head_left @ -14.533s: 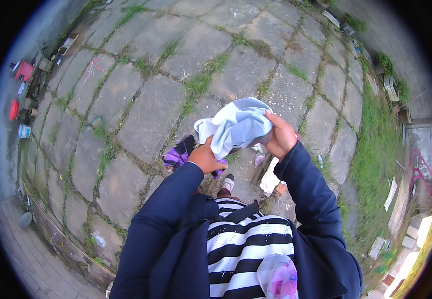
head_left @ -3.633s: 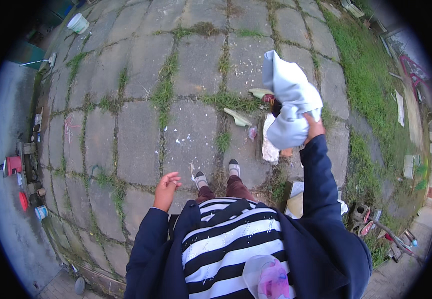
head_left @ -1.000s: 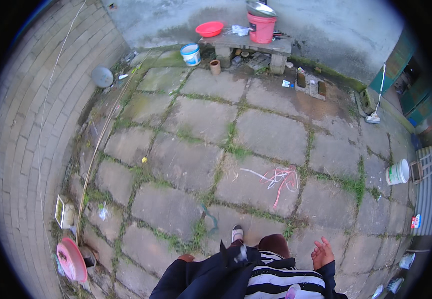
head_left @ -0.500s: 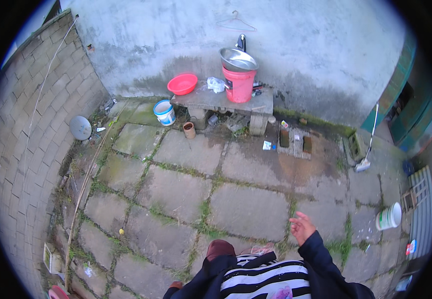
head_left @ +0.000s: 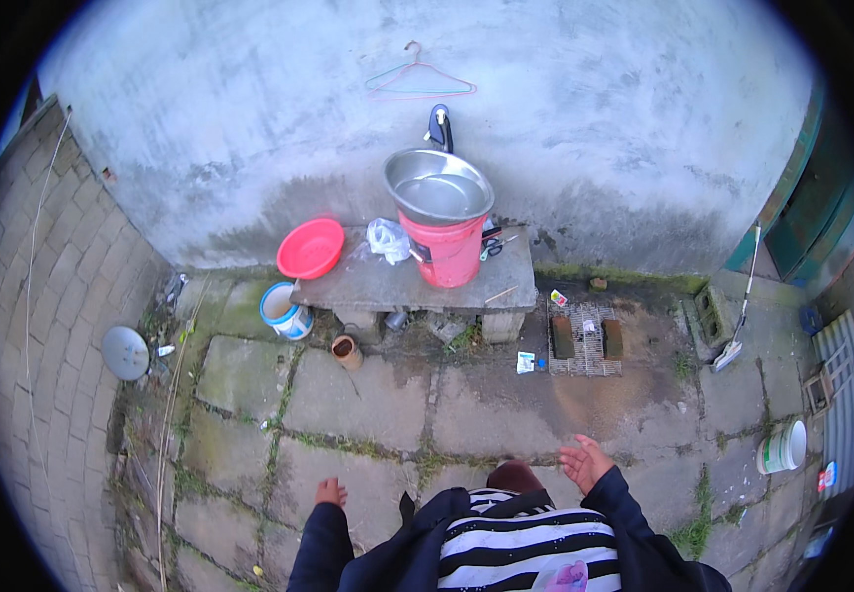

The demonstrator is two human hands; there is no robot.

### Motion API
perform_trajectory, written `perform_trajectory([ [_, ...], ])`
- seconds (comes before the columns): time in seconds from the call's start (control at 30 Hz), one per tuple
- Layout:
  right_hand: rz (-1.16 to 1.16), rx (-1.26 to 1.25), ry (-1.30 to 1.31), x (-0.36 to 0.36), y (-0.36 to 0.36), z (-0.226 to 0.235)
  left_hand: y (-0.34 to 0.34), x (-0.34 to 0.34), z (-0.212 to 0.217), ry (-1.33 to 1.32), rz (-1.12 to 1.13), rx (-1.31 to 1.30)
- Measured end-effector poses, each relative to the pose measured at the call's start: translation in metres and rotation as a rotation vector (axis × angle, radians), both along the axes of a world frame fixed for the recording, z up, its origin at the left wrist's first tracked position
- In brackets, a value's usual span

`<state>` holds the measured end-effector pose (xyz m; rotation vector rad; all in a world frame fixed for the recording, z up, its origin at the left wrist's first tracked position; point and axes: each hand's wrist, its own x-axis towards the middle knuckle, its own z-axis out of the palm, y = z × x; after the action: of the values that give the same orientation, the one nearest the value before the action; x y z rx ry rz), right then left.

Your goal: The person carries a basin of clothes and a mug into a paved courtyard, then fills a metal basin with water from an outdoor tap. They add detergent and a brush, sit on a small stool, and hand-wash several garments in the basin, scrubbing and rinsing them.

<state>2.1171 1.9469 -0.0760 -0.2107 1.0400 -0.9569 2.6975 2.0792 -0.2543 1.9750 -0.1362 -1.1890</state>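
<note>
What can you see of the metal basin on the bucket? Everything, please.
The metal basin is round, wide-mouthed and silver-grey, stainless steel by its look, with a continuous rim and sloping walls. It sits mouth up on the pinkish-red bucket, overhanging its top, below a dark fixture on the wall. It seems slightly tilted, though fisheye distortion makes that uncertain. The pale patch inside could be water or reflection; I can't tell. Neither hand touches it.

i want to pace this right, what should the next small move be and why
Probably one short step toward the bench: the left hand and right hand both look empty, and the metal basin on the red bucket stands ahead on that bench, seemingly out of reach from here.
</note>
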Motion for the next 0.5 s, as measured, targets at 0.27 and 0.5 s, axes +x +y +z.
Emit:
perform_trajectory([
  [0.27,0.19,0.072,-0.015,0.067,-0.295,-0.021,-0.404,-0.028,0.175,0.013,-0.112,-0.453],
  [0.5,0.23,0.008,-0.073,0.198,-0.53,-0.033,-0.591,-0.046,0.234,0.09,-0.201,-0.452],
])
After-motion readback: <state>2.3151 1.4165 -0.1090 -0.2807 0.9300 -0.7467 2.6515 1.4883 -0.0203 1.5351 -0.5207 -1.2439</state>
